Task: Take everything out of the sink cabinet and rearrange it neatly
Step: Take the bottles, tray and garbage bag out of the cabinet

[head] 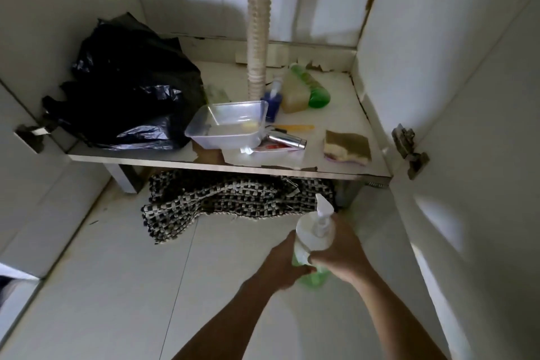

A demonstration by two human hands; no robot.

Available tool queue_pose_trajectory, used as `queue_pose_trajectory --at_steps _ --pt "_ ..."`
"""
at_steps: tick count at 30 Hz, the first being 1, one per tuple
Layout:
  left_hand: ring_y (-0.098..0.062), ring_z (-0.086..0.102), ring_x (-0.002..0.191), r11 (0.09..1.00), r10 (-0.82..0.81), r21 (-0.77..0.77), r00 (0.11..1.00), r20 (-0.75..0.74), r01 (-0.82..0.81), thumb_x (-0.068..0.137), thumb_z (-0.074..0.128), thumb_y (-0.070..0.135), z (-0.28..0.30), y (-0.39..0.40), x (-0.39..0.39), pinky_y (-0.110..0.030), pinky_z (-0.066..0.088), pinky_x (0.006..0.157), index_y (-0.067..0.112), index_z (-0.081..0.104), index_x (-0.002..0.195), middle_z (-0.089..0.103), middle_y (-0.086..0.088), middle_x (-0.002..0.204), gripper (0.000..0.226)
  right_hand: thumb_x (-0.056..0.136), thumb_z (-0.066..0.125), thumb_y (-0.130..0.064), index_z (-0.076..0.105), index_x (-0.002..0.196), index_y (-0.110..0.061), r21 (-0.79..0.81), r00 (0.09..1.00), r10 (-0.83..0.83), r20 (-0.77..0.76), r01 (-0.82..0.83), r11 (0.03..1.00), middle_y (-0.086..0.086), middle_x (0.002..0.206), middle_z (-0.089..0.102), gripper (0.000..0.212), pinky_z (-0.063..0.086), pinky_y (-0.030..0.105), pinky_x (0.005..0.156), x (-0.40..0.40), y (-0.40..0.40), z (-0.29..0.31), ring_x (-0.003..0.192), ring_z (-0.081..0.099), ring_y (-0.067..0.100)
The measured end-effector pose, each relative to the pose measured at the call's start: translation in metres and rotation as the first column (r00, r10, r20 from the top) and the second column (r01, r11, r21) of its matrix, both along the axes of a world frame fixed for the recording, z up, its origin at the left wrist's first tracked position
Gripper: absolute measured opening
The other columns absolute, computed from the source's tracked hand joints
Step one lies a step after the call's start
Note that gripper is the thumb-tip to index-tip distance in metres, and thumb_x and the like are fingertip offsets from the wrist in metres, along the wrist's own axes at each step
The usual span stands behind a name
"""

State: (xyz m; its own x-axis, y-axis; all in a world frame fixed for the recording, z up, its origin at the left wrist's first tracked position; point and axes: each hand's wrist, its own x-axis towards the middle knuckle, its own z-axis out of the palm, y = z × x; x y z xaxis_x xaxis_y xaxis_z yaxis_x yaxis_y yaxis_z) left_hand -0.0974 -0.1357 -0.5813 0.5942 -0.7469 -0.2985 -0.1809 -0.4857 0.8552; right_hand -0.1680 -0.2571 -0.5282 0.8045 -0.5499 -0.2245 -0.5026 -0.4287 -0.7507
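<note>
Pump bottle (314, 238), white at the neck with green liquid below, is out of the cabinet and held low over the pale tiled floor (146, 286), the left hand (285, 264) wrapped round its body and the right hand (340, 254) curled round it just under the pump, so the emptying step looks under way and the next move is probably to set it upright on the floor. Still on the peeling cabinet shelf (344, 114) sit a black plastic bag (125, 90), a clear tub (230, 123), a sponge (347, 145) and lying bottles (306, 88). A checked mat (222, 202) lies bunched on the tiles under the shelf edge.
</note>
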Motion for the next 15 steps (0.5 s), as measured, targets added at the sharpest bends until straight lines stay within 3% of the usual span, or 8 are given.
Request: queue_pose_trajectory --at_steps 4,6,8,11,15 --pt "-0.02 0.056 0.115 0.986 -0.112 0.13 0.992 0.059 0.103 0.086 0.068 0.02 0.008 -0.012 0.014 -0.024 0.044 0.085 0.032 0.013 0.149 0.051 0.001 0.139 0.085 0.051 0.081 -0.003 0.051 0.109 -0.024 0.048 0.998 -0.001 0.07 -0.002 0.999 -0.011 0.1 0.058 0.068 0.04 0.014 0.071 0.003 -0.017 -0.006 0.093 0.055 0.009" --pt "-0.021 0.054 0.12 0.977 -0.133 0.175 0.988 0.079 0.118 0.088 0.066 0.02 0.004 -0.016 0.017 -0.026 0.044 0.093 0.032 0.011 0.151 0.047 0.0 0.144 0.084 0.054 0.082 -0.007 0.046 0.121 -0.023 0.031 0.999 0.055 0.005 -0.055 0.998 -0.008 0.108 0.054 0.078 0.042 0.022 0.082 0.001 -0.028 -0.009 0.101 0.051 0.01" --pt "-0.021 0.056 0.119 0.974 -0.141 0.192 0.987 0.078 0.124 0.088 0.066 0.02 0.002 -0.018 0.019 -0.027 0.045 0.097 0.031 0.018 0.15 0.047 0.001 0.145 0.079 0.05 0.082 -0.02 0.043 0.124 -0.027 -0.03 0.993 0.099 -0.069 -0.102 0.994 -0.007 0.112 0.053 0.084 0.046 0.031 0.09 -0.004 -0.034 -0.014 0.105 0.054 0.013" --pt "-0.019 0.059 0.115 0.969 -0.136 0.215 0.989 0.052 0.122 0.085 0.069 0.018 0.003 -0.029 0.026 -0.028 0.046 0.098 0.026 0.037 0.144 0.055 0.0 0.138 0.068 0.04 0.073 -0.046 0.04 0.125 -0.031 -0.013 0.985 0.102 -0.138 -0.104 0.994 -0.002 0.114 0.055 0.092 0.052 0.04 0.09 -0.012 -0.041 -0.021 0.102 0.058 0.019" --pt "-0.021 0.058 0.117 0.888 -0.288 0.395 0.954 0.078 0.236 0.086 0.067 0.02 0.019 -0.043 0.034 -0.034 0.046 0.1 0.015 0.051 0.133 0.06 -0.007 0.131 0.05 0.069 0.066 -0.005 0.037 0.138 -0.018 0.02 0.98 0.06 -0.187 -0.057 0.998 0.004 0.132 0.048 0.076 0.041 0.03 0.098 -0.028 -0.042 0.016 0.119 0.048 0.02"
